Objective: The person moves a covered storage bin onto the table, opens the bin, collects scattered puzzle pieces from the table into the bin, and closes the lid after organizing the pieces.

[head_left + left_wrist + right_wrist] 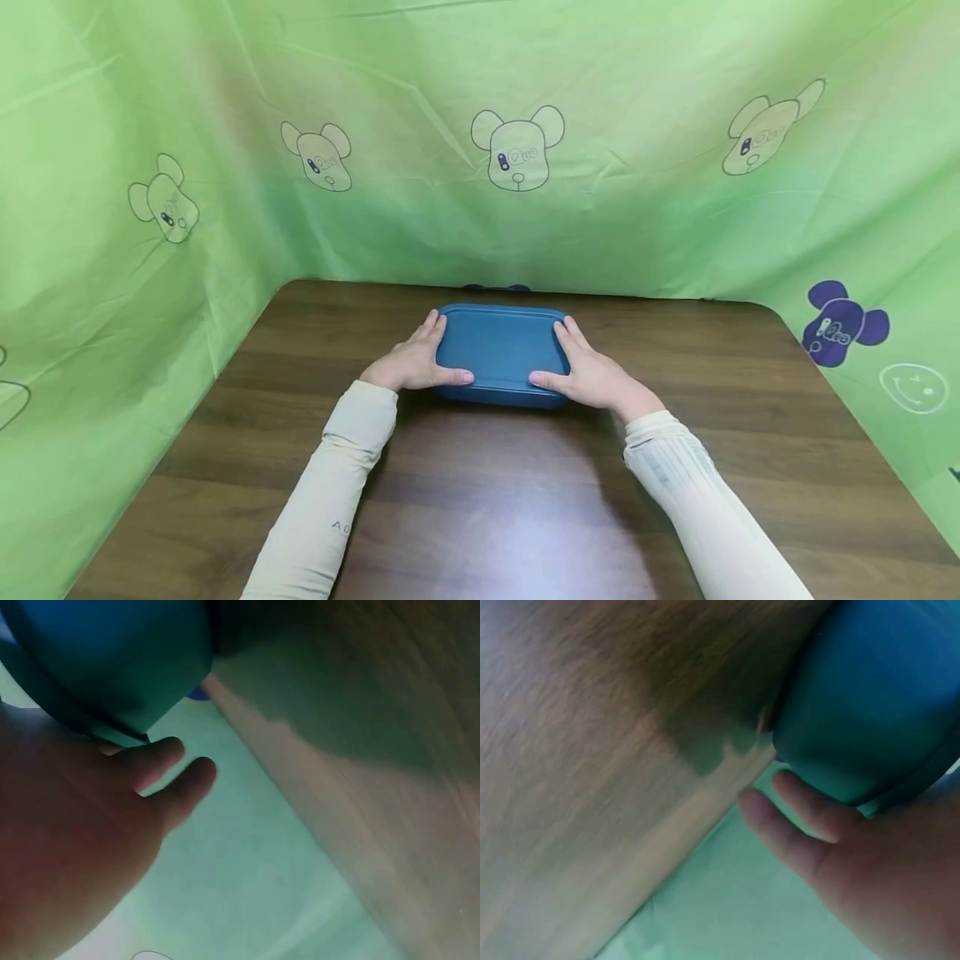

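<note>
A blue rectangular box with a flat lid point(502, 346) sits near the back edge of the wooden table. My left hand point(412, 362) holds its left end, thumb over the lid's front edge and fingers along the side. At the right end, my right hand point(596, 375) grips in the same way, its thumb on the lid's front right part. The left wrist view has the box's side point(112, 652) above the left hand point(82, 825), two fingers extending below the rim. In the right wrist view, two fingers of the right hand point(870, 862) extend beside the box wall point(877, 697).
The brown wooden table point(517, 500) has rounded back corners. Green cloth point(645, 217) printed with bear heads hangs behind it and along both sides, close to the table's back edge.
</note>
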Tool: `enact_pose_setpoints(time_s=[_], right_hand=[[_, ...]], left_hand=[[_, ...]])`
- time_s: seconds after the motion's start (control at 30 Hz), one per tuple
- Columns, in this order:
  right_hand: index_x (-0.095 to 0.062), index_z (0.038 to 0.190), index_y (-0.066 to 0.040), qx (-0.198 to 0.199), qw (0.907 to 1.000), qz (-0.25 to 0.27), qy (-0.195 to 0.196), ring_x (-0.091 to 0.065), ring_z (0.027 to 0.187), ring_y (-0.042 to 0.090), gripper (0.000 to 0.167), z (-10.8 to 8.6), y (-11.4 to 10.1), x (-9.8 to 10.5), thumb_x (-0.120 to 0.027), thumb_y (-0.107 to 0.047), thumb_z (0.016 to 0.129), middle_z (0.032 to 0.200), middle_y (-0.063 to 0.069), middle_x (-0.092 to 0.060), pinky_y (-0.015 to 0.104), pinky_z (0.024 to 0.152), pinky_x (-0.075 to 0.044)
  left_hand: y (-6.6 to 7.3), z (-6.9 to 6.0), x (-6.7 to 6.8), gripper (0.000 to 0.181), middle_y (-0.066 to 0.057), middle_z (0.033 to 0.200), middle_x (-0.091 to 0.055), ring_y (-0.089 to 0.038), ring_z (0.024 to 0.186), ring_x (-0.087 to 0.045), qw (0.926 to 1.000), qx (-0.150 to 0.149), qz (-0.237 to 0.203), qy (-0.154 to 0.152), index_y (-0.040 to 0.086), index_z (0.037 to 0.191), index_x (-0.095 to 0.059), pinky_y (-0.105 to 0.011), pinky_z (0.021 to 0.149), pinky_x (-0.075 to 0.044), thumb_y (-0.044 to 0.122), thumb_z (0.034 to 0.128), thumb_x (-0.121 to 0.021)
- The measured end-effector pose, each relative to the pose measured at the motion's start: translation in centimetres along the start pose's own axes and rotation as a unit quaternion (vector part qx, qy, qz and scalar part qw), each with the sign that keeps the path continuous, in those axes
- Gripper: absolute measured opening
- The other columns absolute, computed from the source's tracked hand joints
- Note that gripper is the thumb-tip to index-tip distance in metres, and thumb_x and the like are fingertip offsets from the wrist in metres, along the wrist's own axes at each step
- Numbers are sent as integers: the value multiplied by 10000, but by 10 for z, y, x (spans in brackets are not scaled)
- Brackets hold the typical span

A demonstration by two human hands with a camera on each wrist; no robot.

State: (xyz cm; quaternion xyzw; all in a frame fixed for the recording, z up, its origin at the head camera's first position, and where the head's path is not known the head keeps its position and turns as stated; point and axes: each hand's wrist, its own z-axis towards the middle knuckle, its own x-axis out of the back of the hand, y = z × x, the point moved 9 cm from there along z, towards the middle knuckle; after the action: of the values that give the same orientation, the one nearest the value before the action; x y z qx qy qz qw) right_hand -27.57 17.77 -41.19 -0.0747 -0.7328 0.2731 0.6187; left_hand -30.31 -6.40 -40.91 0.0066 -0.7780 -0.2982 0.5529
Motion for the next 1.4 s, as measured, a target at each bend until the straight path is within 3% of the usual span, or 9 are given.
enact_pose_setpoints(time_s=[0.37,0.5,0.63,0.73,0.83,0.93,1.0,1.13,1.4], right_hand=[[-90,1637,-98,-41,9994,315,-119,-255,1438,500,1181,-11,-3,-7,-681,-718,824,1664,200,110,610,1115,-269],[-139,1640,-136,-149,9995,64,283,-197,1425,572,1174,-23,-8,2,-665,-763,799,1643,223,176,693,1085,-227],[-139,1643,-178,-38,9939,-231,1076,-93,1445,579,1171,-35,-17,13,-686,-759,785,1638,207,213,744,1072,-128],[-85,1647,-199,137,9845,-395,1701,10,1486,507,1174,-46,-26,22,-706,-722,800,1638,185,226,722,1094,-72],[-48,1648,-207,305,9703,-765,2277,116,1500,437,1187,-55,-38,29,-704,-719,802,1639,170,237,726,1095,-40],[-46,1647,-201,283,9543,-1204,2721,180,1495,401,1208,-62,-47,35,-705,-733,786,1635,193,236,744,1083,-27],[-48,1646,-195,240,9480,-1384,2857,187,1491,409,1213,-64,-51,35,-702,-739,782,1629,214,239,758,1071,-33],[-36,1646,-201,211,9464,-1476,2864,185,1488,423,1214,-64,-56,30,-695,-744,783,1623,214,256,765,1065,-42],[-36,1646,-191,219,9482,-1438,2826,163,1493,427,1232,-60,-57,30,-751,-689,776,1615,181,298,780,1052,-54]], left_hand=[[1,-11,-1,1214,-136,1684,24,-386,1522,6,9985,345,386,147,41,1622,-73,-595,1167,-134,707,820,-696],[10,-15,0,1212,-121,1683,18,-337,1526,54,9982,227,323,456,69,1628,-79,-552,1187,-55,689,809,-723],[26,-19,4,1166,-100,1679,74,-262,1520,130,9948,-246,174,970,130,1637,-36,-532,1188,12,650,845,-715],[43,-26,10,1109,-109,1674,120,-249,1506,188,9844,-664,466,1561,163,1641,-12,-559,1177,37,662,887,-654],[58,-38,18,1077,-128,1670,135,-277,1498,213,9634,-874,1182,2244,190,1645,-20,-600,1166,28,700,895,-602],[68,-50,25,1104,-156,1663,157,-316,1493,222,9404,-798,1810,2767,200,1645,-23,-616,1163,8,752,869,-579],[70,-54,27,1134,-161,1655,190,-334,1490,230,9343,-671,1933,2920,195,1644,-10,-613,1163,19,774,852,-577],[67,-57,27,1176,-140,1633,264,-347,1486,242,9383,-386,1904,2861,202,1639,37,-600,1161,56,800,830,-572],[65,-56,28,1205,-120,1611,323,-311,1461,305,9455,-290,1761,2724,189,1626,100,-592,1162,66,801,832,-569]])
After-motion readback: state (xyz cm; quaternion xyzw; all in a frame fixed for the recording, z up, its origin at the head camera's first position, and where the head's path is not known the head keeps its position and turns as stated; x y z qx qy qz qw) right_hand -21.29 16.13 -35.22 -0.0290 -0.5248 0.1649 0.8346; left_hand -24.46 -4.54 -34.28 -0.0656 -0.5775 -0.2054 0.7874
